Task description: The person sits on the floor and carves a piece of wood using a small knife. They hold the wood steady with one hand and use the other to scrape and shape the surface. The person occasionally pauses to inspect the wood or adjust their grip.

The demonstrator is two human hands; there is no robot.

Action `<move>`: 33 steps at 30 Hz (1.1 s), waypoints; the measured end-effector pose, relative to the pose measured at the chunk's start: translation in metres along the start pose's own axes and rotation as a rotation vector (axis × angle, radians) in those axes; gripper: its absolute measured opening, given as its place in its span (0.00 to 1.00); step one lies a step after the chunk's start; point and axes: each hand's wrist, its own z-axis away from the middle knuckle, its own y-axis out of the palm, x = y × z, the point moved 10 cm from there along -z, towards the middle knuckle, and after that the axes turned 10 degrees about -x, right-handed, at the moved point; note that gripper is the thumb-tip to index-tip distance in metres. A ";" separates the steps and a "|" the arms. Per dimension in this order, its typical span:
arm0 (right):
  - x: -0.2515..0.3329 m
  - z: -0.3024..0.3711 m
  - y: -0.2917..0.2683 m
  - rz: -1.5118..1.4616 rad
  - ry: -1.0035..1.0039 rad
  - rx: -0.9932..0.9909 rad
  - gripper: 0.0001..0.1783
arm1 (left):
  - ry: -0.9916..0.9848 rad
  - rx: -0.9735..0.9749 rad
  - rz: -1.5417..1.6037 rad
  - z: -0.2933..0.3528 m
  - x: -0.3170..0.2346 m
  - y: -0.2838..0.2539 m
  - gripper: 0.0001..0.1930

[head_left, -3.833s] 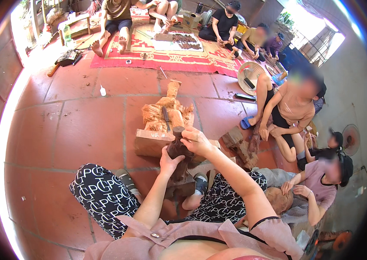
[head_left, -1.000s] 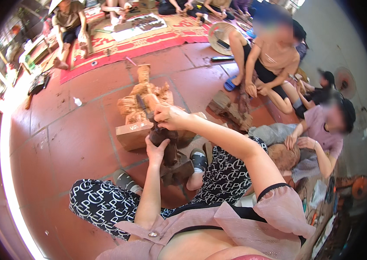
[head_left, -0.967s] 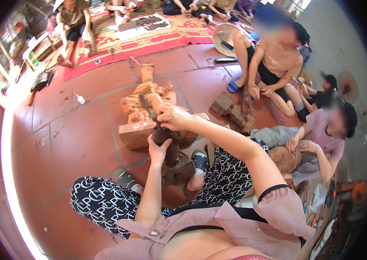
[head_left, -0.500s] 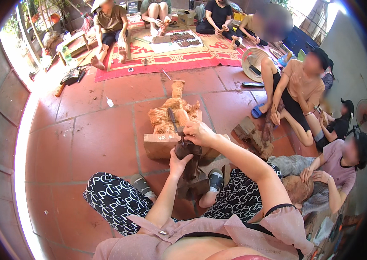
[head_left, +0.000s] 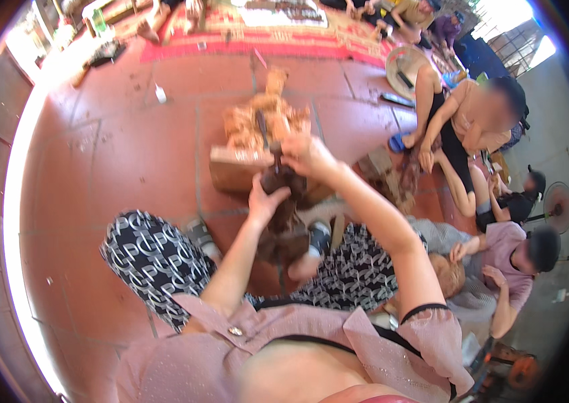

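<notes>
My left hand [head_left: 267, 200] is wrapped around a dark brown wood carving [head_left: 283, 181] between my knees; its lower part stands close to my feet. At the top of that carving, my right hand [head_left: 309, 156] has its fingers pinched around a slim dark tool [head_left: 262, 123]. The tool's shaft points up and away from me; blur and my fingers hide its working end. Just beyond both hands is a lighter orange-brown carved wooden figure [head_left: 239, 127] on a blocky wooden base [head_left: 234, 171].
Reddish tiles [head_left: 143, 161] cover the floor, with a small white bottle [head_left: 160, 94] on them. A rough wood block [head_left: 378, 171] stands at the right. Beside it one person [head_left: 476, 121] sits, with another [head_left: 506, 258] nearer me. A red patterned mat [head_left: 231, 41] lies at the far side.
The whole view has tilted down and shifted, so the far mat and people sit higher in the picture. Both hands keep their hold on the dark carving and the slim tool.
</notes>
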 end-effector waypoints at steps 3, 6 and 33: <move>0.008 0.004 -0.003 0.034 -0.006 -0.038 0.08 | -0.036 -0.033 -0.071 0.001 0.002 -0.008 0.40; 0.004 0.007 -0.015 0.019 0.049 -0.085 0.07 | -0.035 -0.013 -0.045 -0.003 0.003 -0.006 0.41; -0.002 0.136 -0.009 -0.509 0.960 -0.819 0.09 | -0.101 -0.013 -0.160 0.000 -0.004 -0.007 0.42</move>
